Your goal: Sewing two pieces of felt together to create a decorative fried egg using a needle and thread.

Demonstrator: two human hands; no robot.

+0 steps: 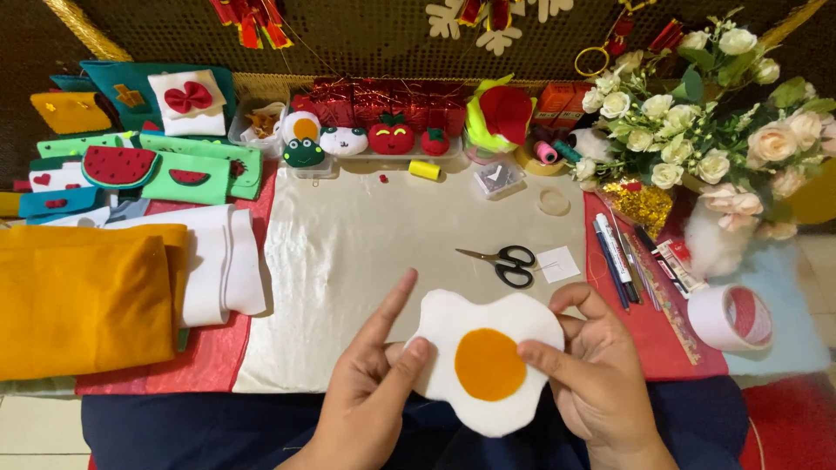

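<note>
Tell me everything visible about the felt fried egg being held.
The felt fried egg is a flat, wavy-edged white piece with a round orange yolk at its centre. It looks soft, like felt, and faces up towards the camera. The left hand pinches its left edge; the right hand grips its right side, thumb beside the yolk.

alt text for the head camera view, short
Two bare hands, left hand and right hand, hold a white felt fried egg with an orange yolk above a cream cloth. Black scissors lie just beyond, among felt crafts.
</note>
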